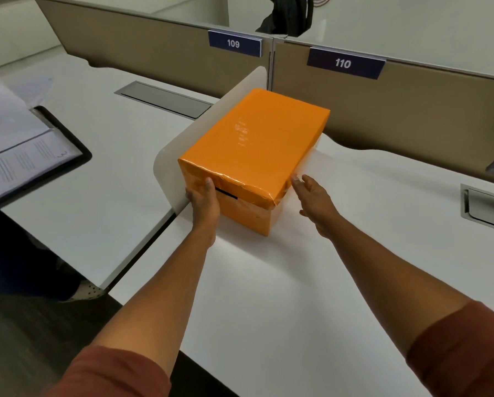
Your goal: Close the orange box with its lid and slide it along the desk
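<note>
Sitting on the white counter point(311, 282) right up against a low white divider point(177, 156), the box point(251, 156) already has its lid point(257, 133) on, so closing looks pretty much done and only the slide is left. Left hand point(204, 204) is pressed on the near face, fingers wrapped at the left corner and thumb up by the lid's edge, so that grip is closed on the box. Right hand point(314, 202) is open, fingertips just at the lid's right near corner, touching or a hair off, can't really tell.

What could go sideways: the lid's near edge looks crumpled and maybe not fully seated, so a push up high could shove the lid instead of the box. With only one hand really on it, the box could also twist and jam against the divider.

Counter is smooth and bare ahead, so sliding should be easy. Room's an office cubicle row: tan partitions point(412, 110) with tags 109 point(234, 43) and 110 point(344, 63), an open binder point(25, 156) on the next desk, cable hatches point(165, 98) set in the tops.
</note>
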The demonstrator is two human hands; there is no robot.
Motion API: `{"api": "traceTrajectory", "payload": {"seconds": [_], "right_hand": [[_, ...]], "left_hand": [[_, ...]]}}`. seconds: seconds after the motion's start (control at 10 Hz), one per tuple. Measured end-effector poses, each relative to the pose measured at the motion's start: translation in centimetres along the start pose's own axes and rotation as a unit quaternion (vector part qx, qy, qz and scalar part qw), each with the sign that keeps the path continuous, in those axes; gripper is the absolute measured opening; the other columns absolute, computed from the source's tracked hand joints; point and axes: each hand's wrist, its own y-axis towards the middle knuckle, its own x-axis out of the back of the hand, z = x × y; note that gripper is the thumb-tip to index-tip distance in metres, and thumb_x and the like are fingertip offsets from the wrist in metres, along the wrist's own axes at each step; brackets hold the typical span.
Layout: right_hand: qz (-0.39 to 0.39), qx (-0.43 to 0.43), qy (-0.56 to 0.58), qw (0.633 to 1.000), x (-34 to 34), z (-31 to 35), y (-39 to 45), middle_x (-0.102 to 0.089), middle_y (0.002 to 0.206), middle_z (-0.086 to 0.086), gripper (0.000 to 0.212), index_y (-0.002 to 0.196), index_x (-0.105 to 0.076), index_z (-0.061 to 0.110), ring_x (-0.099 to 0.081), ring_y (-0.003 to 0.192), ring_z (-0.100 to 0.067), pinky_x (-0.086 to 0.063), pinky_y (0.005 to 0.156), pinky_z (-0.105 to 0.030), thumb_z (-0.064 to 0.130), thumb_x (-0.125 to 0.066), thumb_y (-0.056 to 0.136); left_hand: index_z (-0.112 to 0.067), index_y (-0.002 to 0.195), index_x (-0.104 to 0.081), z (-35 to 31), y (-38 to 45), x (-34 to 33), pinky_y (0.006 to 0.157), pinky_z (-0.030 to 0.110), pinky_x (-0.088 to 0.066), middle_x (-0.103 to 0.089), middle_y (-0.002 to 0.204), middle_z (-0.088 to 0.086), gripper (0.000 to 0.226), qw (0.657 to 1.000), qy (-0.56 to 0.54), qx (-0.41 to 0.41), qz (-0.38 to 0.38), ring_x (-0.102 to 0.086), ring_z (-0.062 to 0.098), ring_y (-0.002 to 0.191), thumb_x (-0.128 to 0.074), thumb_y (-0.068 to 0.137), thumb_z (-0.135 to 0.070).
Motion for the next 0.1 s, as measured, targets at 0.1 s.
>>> {"api": "traceTrajectory", "payload": {"seconds": [0.1], "right_hand": [[-0.073, 0.076, -0.127, 0.986, 1.59, -0.57, -1.56, -0.032, 0.159, -0.007, 0.078, 0.153, -0.025, 0.021, -0.033, 0.143, -0.028, -0.032, 0.112, -0.047, 0.065, -0.042, 0.092]], "left_hand": [[-0.021, 0.156, 0.014, -0.87, -1.76, -1.32, 0.120, 0.056, -0.025, 0.011, 0.168, 0.007, 0.089, 0.994, 0.042, -0.087, -0.045, -0.006, 0.031, 0.154, -0.031, 0.095, -0.067]]}}
